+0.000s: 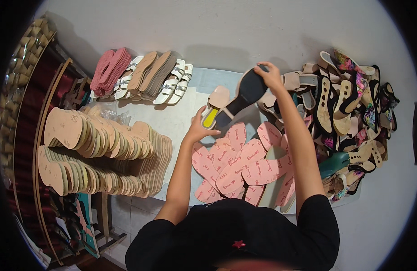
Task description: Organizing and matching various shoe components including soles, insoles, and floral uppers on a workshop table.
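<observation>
Fingers of the right hand (pixel 270 75) curl over the heel end of a dark-soled sandal (pixel 242 97), gripping it sole-up and tilted; fingers of the left hand (pixel 200 126) spread and press on the toe end of the same sandal, thumb by its yellow-lined strap. So both hands hold the one sandal, lifted just above the white work sheet (pixel 172 119), right behind the pink insole pile (pixel 242 165). A single beige slide (pixel 217 97) lies just left of the held sandal, touching or nearly so. Left of the pink insoles, well apart, two long rows of tan soles (pixel 104 153) stand on edge. Behind those rows, a row of white strappy sandals and pink and tan soles (pixel 143 77) leans along the back. Right of the pink insoles, a heap of sandals with floral and dark uppers (pixel 353 104) spreads out, with a teal heel piece (pixel 337 162) at its near edge, beside the right forearm.
</observation>
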A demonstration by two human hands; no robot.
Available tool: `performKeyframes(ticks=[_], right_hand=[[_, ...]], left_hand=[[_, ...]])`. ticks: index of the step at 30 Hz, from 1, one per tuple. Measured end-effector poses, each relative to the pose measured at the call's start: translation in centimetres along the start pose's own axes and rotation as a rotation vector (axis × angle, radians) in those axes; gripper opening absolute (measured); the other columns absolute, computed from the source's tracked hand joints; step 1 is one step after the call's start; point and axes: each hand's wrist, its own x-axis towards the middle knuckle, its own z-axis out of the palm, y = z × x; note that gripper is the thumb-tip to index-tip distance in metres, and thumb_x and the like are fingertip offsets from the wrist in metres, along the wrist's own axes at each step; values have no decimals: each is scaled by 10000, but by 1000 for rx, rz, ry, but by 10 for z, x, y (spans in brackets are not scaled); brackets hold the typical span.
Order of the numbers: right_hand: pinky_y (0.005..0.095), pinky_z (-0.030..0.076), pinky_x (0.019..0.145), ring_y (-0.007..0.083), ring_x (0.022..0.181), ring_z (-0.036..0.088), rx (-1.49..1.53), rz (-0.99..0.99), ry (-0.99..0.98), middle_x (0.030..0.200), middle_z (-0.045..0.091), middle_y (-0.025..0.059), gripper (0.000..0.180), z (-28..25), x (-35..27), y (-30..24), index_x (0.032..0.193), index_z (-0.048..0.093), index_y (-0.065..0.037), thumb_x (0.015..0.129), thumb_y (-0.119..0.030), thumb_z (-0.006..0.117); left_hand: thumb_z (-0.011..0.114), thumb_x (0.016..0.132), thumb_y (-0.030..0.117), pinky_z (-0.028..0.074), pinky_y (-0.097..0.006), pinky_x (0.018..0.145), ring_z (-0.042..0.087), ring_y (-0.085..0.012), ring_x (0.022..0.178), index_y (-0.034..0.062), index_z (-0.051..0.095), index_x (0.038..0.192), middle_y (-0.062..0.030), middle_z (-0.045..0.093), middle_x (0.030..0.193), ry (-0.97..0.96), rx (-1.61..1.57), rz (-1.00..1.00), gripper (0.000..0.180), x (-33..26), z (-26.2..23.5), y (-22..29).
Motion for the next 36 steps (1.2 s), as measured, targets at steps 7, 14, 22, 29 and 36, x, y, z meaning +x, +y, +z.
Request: performKeyframes(ticks=[7,14,22,29,36], right_hand=[[298,484,656,178,756,583,267,326,87,866,607,108,457,88,39,83,1038,559,9,725,-284,719],[372,413,872,264,1022,523,-513,200,-123,1107,544,160,604,123,8,113,1173,505,-21,728,-410,633],[327,389,909,278,1026,536,-379,-62,-1236,1125,555,178,764,84,-24,-1,1216,465,-9,617,-414,711],[309,467,717,260,828,599,-393,32,-761,969,600,202,747,90,-27,6,1099,531,57,527,-387,713],[342,489,719,283,807,620,-148,532,-366,912,602,233,712,139,-13,95,963,552,161,705,-500,610]], left_hand=[[780,588,132,449,-312,809,584,-233,912,32,487,1145,-146,595,1009,228,-238,4,637,0,7,15],[714,683,137,459,-297,720,589,-187,815,-6,527,1057,-142,617,892,352,-111,11,442,-17,2,-1],[688,734,134,475,-259,745,551,-157,921,-45,449,1185,-110,559,1051,48,-566,211,541,24,-45,21],[614,819,191,399,-316,888,482,-167,1053,5,436,1220,-94,515,1156,146,-670,331,477,67,-22,47],[341,901,492,382,-336,855,475,-188,1083,80,414,1255,-80,486,1216,68,-494,-277,548,24,-12,-7]])
